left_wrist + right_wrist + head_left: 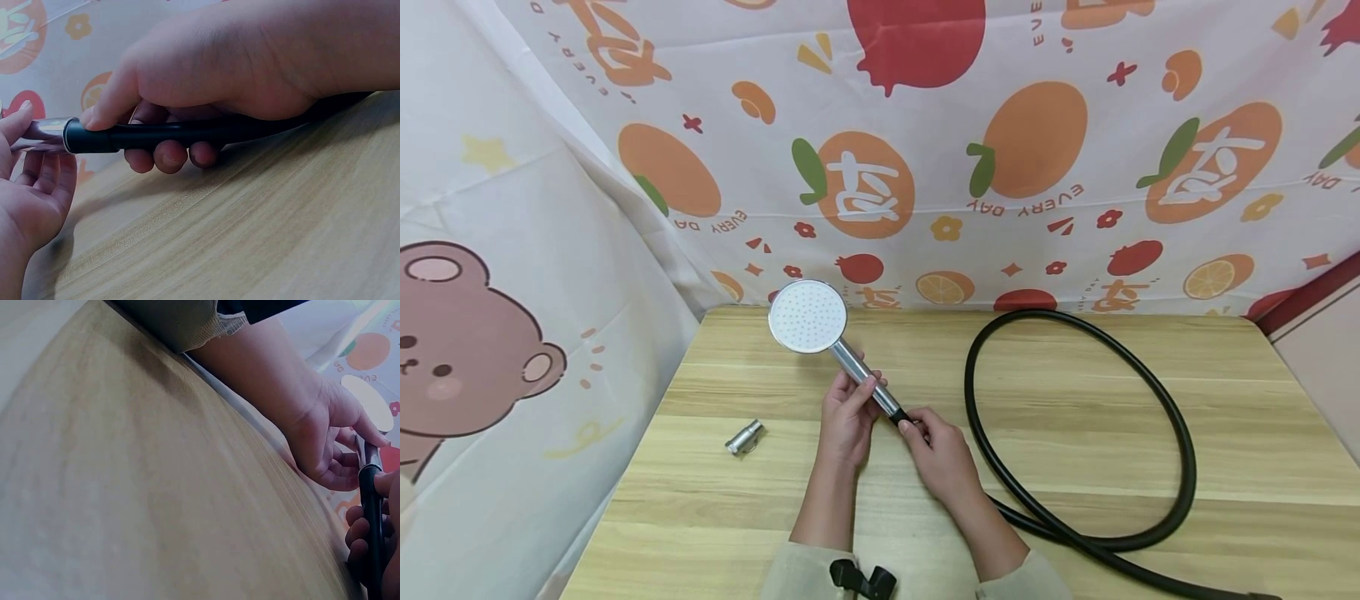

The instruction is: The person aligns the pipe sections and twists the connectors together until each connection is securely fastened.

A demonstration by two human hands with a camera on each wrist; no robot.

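Observation:
A shower head (807,317) with a round white face and chrome handle is tilted up to the left over the table. My left hand (848,417) grips its chrome handle (853,362), thumb on top and fingers beneath. My right hand (942,457) holds the end of a black hose (181,133), fingers curled round it. The hose's black end collar (90,137) meets the bottom of the chrome handle, as the left wrist view shows. In the right wrist view, my right thumb (384,483) presses on the hose just below the joint.
A small chrome fitting (745,437) lies left of my hands on the wooden table (700,517). The rest of the black hose (1180,433) makes a large loop on the right side. A fruit-print cloth (940,150) hangs behind the table's far edge.

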